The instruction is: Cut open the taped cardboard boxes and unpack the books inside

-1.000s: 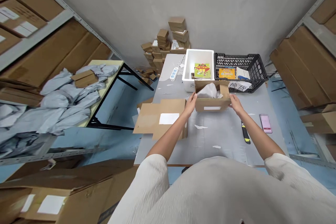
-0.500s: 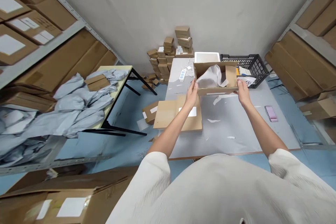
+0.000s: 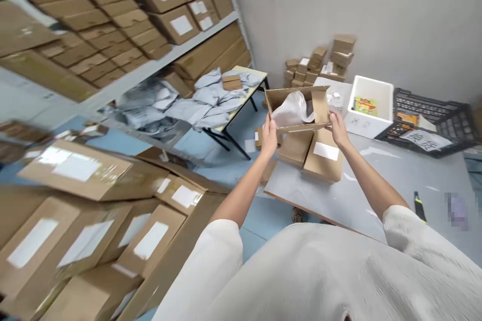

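Observation:
An open cardboard box (image 3: 321, 106) is held up between both of my hands, over the left end of the grey table (image 3: 380, 180). My left hand (image 3: 268, 135) grips its near left corner, and my right hand (image 3: 338, 128) grips the near right corner. Inside lies a crumpled whitish wrapping (image 3: 291, 109); whatever is under it is hidden. Just below the held box, two closed cardboard boxes stand side by side on the table, the right one (image 3: 324, 163) bearing a white label.
A white foam box (image 3: 367, 129) and a black crate (image 3: 433, 133) stand at the table's back. A cutter knife (image 3: 419, 206) lies to the right. Grey bags (image 3: 203, 103) cover another table at left. Full shelves (image 3: 150, 67) and a large labelled carton (image 3: 176, 241) flank the left side.
My view has swung left, bringing more shelving and cartons into sight. Both hands have carried the open box leftwards over the closed boxes, keeping the same grip.

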The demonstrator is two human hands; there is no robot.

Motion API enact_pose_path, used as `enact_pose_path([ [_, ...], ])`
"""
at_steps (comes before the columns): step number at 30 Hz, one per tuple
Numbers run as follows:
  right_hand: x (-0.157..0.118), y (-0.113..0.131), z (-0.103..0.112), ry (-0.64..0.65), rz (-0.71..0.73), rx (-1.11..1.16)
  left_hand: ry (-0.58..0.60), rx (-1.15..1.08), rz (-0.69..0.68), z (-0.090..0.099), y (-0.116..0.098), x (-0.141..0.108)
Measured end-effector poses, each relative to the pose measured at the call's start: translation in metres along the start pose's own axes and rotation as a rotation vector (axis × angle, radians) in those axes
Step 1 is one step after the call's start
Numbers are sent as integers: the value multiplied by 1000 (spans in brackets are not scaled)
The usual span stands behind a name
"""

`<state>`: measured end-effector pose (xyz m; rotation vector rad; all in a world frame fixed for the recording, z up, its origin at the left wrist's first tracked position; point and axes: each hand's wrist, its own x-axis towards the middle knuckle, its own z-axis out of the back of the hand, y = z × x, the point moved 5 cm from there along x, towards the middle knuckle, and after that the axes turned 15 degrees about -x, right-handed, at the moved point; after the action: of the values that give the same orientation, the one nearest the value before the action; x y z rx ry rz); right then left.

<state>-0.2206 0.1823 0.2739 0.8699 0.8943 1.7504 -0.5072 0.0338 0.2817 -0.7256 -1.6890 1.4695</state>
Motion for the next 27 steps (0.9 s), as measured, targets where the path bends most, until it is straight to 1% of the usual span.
enact_pose_path([
  [3,16,17,-62,105,22,48,-146,31,41,56,6,-11],
  [6,31,31,-118,205,24,92,-272,57,29,99,9,-20],
  [9,50,39,-164,311,21,105,-329,73,10,128,16,-24],
  [11,61,38,-185,330,-2,61,-341,96,67,139,27,-24],
  [12,65,35,-191,317,-11,16,-348,113,110,143,34,-24],
  [13,68,30,-194,301,-19,-31,-355,129,151,145,41,-25],
  [15,69,16,-195,287,-41,-100,-359,149,198,145,55,-26],
  [17,63,-2,-188,305,-78,-127,-332,150,208,138,67,-27],
  [21,50,-34,-159,310,-128,-153,-234,146,236,109,86,-23],
  [27,35,-55,-118,292,-138,-165,-127,109,255,60,102,-15],
])
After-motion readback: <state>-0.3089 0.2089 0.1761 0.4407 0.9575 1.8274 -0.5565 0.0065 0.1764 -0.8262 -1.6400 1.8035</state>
